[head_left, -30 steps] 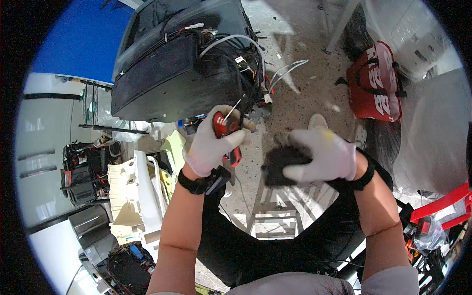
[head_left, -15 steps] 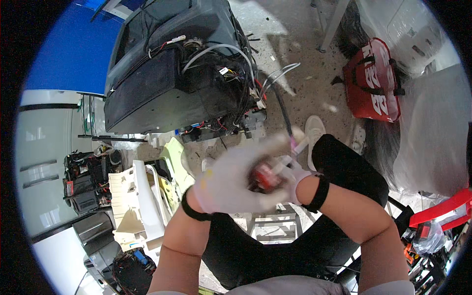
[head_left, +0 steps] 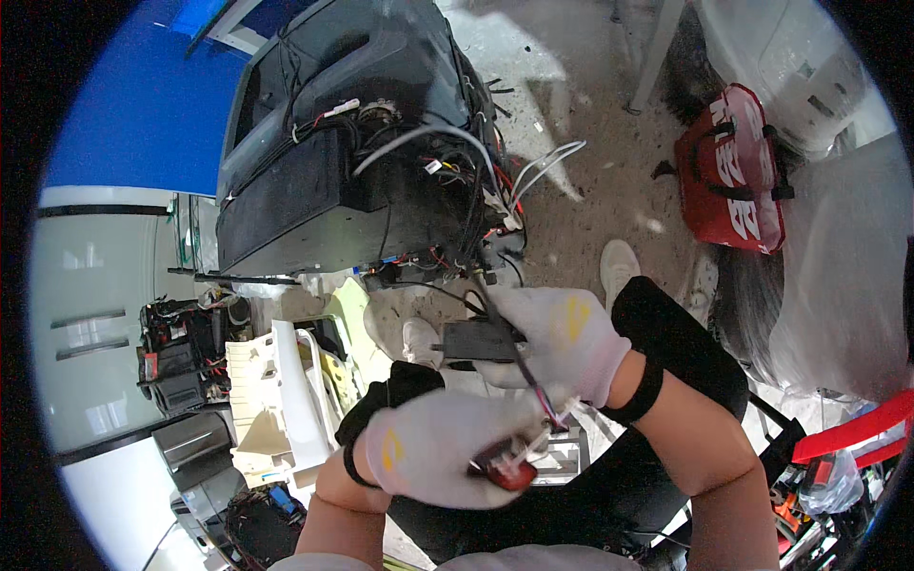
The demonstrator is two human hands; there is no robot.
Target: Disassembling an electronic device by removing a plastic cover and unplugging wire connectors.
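Observation:
My left hand [head_left: 433, 447], in a white glove, is closed around a small red-and-black thing [head_left: 509, 471], blurred and partly covered by the fingers. Its fingertips lie by the end of a black cable [head_left: 512, 347], where thin coloured wires [head_left: 547, 409] come out; whether they pinch the wires I cannot tell. My right hand [head_left: 566, 343], gloved too, grips a flat black box [head_left: 471, 341] from its right side. The cable passes in front of the box, up towards a large dark machine part [head_left: 295, 209] with many loose wires.
Light cables [head_left: 547, 171] stick out from the machine's right side. Cream and white plastic panels [head_left: 286, 390] stand at the left, with black parts [head_left: 176, 352] behind. A red bag [head_left: 728, 171] sits on the floor at the right, near clear plastic wrapping [head_left: 838, 266].
My hands have moved apart: the left came down and nearer with the red-and-black thing, the right went up and left. The black box is now in my right hand. The view has shifted slightly.

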